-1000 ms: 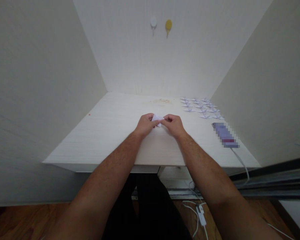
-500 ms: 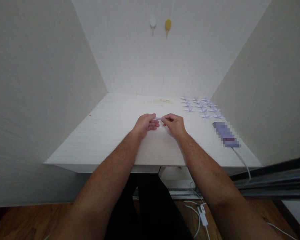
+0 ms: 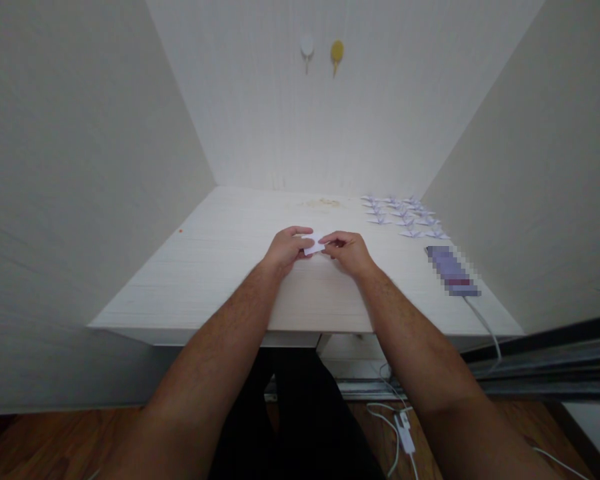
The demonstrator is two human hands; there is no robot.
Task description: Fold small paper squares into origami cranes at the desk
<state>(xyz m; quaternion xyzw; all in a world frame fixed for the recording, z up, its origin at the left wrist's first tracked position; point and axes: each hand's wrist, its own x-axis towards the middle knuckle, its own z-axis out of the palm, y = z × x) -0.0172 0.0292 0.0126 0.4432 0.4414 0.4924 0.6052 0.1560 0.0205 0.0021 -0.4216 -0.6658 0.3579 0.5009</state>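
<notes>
A small piece of folded white paper (image 3: 314, 244) is held between my two hands, over the middle of the white desk (image 3: 220, 267). My left hand (image 3: 289, 247) pinches its left side, the thumb lying on top and other fingers behind and below. My right hand (image 3: 347, 249) grips the right edge between thumb and fingertips. The paper's broad face is turned up towards me; its fold lines are too small to make out. Several folded paper cranes (image 3: 403, 215) stand in rows at the back right of the desk.
A blurred-out phone-like device (image 3: 451, 270) lies at the desk's right, with a white cable (image 3: 483, 319) running over the front edge. A white hook (image 3: 307, 47) and a yellow hook (image 3: 337, 51) are on the back wall. On the floor lies a power strip (image 3: 405, 432).
The paper was seen nearly edge-on as a thin strip; now its flat face shows. My left thumb has come down onto it, and the right fingers have shifted slightly.
</notes>
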